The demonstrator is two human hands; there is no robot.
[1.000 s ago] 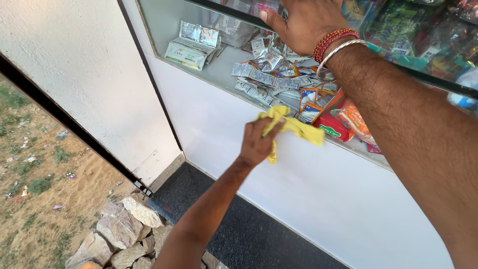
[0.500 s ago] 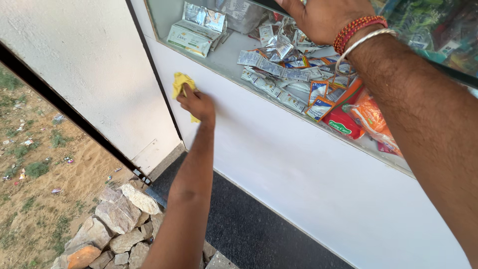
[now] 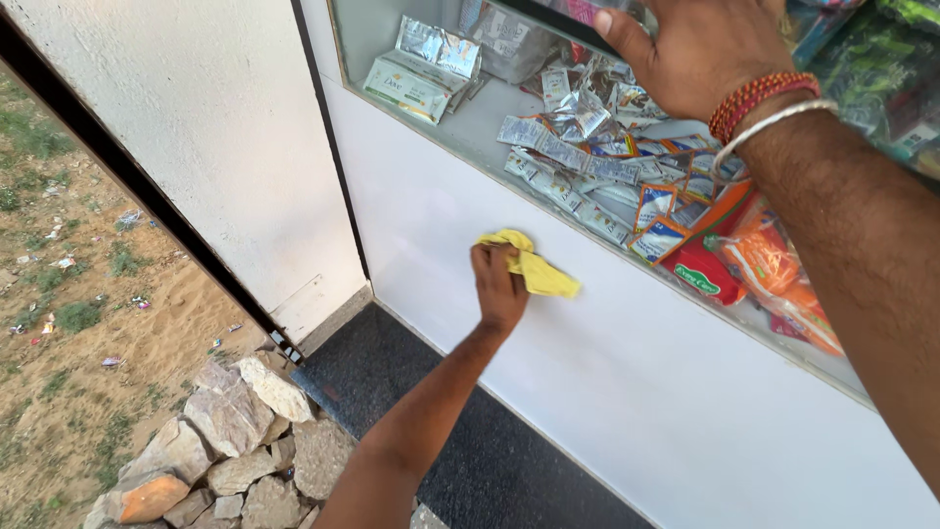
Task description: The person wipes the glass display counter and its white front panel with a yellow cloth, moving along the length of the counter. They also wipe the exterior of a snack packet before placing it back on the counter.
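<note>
My left hand (image 3: 497,284) grips a crumpled yellow cloth (image 3: 534,266) and presses it flat against the white front panel (image 3: 607,392) of a shop counter, just below the glass display. My right hand (image 3: 700,54), with red and white bangles on the wrist, rests palm down on the upper edge of the glass case (image 3: 490,147). Behind the glass lie several silver sachets (image 3: 578,162) and an orange and red snack packet (image 3: 754,264).
A white wall panel (image 3: 196,127) with a dark frame stands to the left. A dark stone step (image 3: 392,382) runs below the counter. Rough stones (image 3: 235,431) are piled at the bottom left, with sandy, littered ground (image 3: 69,294) beyond them.
My left hand has swept the yellow cloth across the white panel, from its upper left corner down and to the right. My right hand has stayed on the glass case.
</note>
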